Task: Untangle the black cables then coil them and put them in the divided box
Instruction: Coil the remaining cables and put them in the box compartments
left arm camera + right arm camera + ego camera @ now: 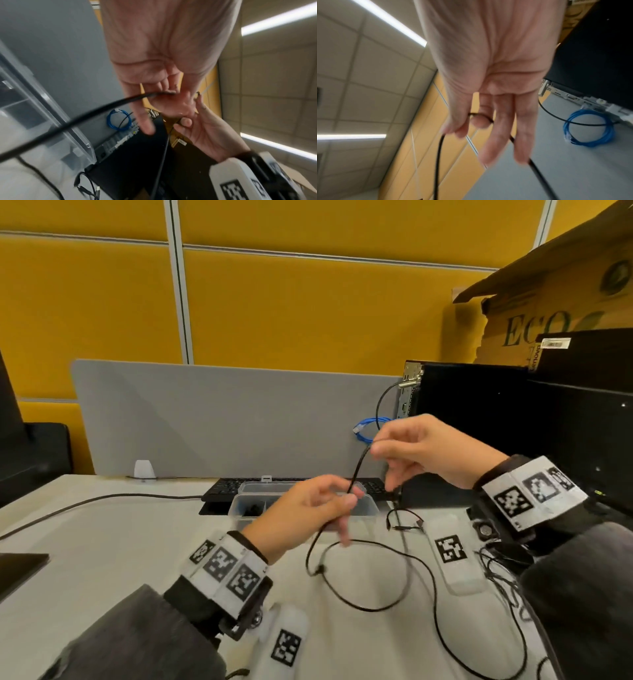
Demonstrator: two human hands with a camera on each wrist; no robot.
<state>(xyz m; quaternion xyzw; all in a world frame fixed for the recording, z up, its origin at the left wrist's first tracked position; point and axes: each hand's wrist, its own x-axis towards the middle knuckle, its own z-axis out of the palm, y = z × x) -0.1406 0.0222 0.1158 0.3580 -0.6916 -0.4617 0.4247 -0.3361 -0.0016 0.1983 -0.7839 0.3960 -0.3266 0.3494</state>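
A thin black cable runs taut between my two hands above the desk. My left hand pinches it low, in front of the clear divided box. My right hand pinches its upper end between thumb and forefinger, the other fingers spread. Below the left hand the cable falls in loose loops on the white desk. In the left wrist view the cable leaves my curled fingers. In the right wrist view the cable hangs from my thumb and forefinger.
A black keyboard lies behind the box. A black computer case stands at the right, a coiled blue cable beside it. More black cables and a white tagged block lie at the right. A grey divider backs the desk.
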